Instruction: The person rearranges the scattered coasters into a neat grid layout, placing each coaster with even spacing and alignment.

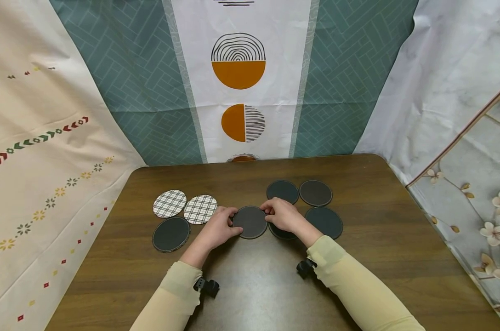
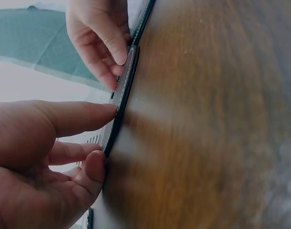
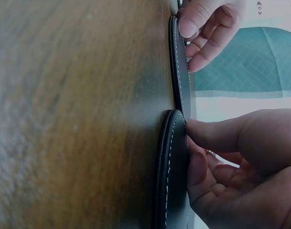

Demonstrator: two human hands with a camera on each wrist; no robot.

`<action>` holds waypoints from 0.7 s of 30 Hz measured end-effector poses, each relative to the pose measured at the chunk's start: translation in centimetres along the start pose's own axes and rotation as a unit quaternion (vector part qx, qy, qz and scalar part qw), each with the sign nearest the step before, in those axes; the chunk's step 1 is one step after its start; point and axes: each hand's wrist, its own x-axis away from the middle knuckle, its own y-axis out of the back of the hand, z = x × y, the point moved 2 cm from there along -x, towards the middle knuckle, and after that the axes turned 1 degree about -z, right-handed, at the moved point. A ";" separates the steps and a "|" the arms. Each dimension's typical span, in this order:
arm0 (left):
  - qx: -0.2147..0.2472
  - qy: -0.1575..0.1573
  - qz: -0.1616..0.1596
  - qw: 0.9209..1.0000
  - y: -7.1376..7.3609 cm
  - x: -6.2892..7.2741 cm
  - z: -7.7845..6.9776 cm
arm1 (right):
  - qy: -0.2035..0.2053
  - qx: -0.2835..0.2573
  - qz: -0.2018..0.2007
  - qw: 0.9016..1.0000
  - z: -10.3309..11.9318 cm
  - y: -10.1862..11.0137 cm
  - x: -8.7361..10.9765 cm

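A round dark brown coaster (image 1: 250, 223) with pale edge stitching lies flat at the middle of the table, between both hands. My left hand (image 1: 218, 228) holds its left side, thumb at the near edge and fingers at the far left edge. On the opposite side, my right hand (image 1: 284, 215) has thumb and fingertips at the coaster's right edge. Beneath the right hand is a black coaster (image 1: 281, 233), partly covered by it. The right wrist view shows this black coaster (image 3: 176, 176) close below the right fingertips, next to the brown one (image 3: 181, 71).
Right of the hands lie a black coaster (image 1: 283, 189), a dark brown coaster (image 1: 316, 193) and another black coaster (image 1: 325, 223). To the left are two plaid coasters (image 1: 169, 203) and a black coaster (image 1: 171, 234). The wooden table (image 1: 250, 285) backs onto a patterned curtain (image 1: 241, 96).
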 end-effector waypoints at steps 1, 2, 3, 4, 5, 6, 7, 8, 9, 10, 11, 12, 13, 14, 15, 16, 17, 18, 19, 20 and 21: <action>0.000 0.000 -0.001 1.000 0.0 0.0 0.0 | 0.001 0.000 0.000 1.000 0.0 0.0 0.0; 0.001 0.001 -0.001 1.000 0.0 0.1 0.0 | 0.002 0.000 0.000 1.000 0.0 0.0 0.0; 0.002 0.001 -0.001 1.000 0.0 0.1 0.0 | 0.003 0.000 0.000 1.000 0.0 0.0 0.0; 0.003 0.001 -0.001 1.000 0.0 0.1 -0.1 | 0.004 0.000 0.001 1.000 0.0 0.0 0.0; 0.004 0.001 -0.001 1.000 0.0 0.2 -0.1 | 0.005 0.000 0.001 1.000 0.0 0.0 0.0; 0.005 0.000 -0.001 1.000 0.0 0.2 0.0 | 0.006 0.000 0.002 1.000 0.0 0.0 0.0; 0.006 0.000 -0.001 1.000 0.0 0.2 0.0 | 0.007 0.001 0.002 1.000 -0.1 -0.1 -0.1; 0.008 0.000 -0.001 1.000 0.0 0.1 0.0 | 0.007 0.002 0.002 1.000 -0.1 -0.1 -0.1; 0.008 0.000 0.000 1.000 0.0 0.1 0.1 | 0.007 0.002 0.002 1.000 0.0 0.0 0.0; 0.009 0.000 -0.001 1.000 0.0 0.1 0.1 | 0.007 0.002 0.002 1.000 0.0 0.0 0.0; 0.010 -0.001 -0.001 1.000 0.0 0.1 0.1 | 0.007 0.003 0.002 1.000 0.0 0.0 -0.1; 0.011 -0.001 -0.001 1.000 0.0 0.0 0.2 | 0.007 0.003 0.002 1.000 0.0 0.0 -0.1; 0.012 0.000 0.000 1.000 0.0 0.1 0.1 | 0.007 0.003 0.002 1.000 0.0 0.0 0.0; 0.011 -0.001 -0.001 1.000 0.0 0.0 0.2 | 0.006 0.002 0.002 1.000 0.0 0.0 0.0; 0.011 -0.001 -0.001 1.000 0.0 0.0 0.2 | 0.006 0.002 0.002 1.000 0.0 0.0 0.0; 0.010 -0.001 -0.002 1.000 0.0 0.0 0.2 | 0.005 0.001 0.002 1.000 0.0 0.0 0.0; 0.009 -0.001 -0.002 1.000 0.0 0.0 0.2 | 0.005 0.001 0.002 1.000 0.0 0.0 0.0; 0.006 -0.001 -0.002 1.000 0.0 0.0 0.1 | 0.004 0.001 0.002 1.000 0.0 0.0 0.0; 0.004 -0.002 -0.002 1.000 0.0 0.0 0.1 | 0.004 0.002 0.002 1.000 0.0 0.0 0.0; 0.001 -0.003 -0.002 1.000 0.0 0.0 0.0 | 0.003 0.003 0.002 1.000 0.0 0.0 0.0; -0.003 -0.003 -0.002 1.000 0.0 0.0 -0.1 | 0.003 0.004 0.003 1.000 0.0 0.0 0.0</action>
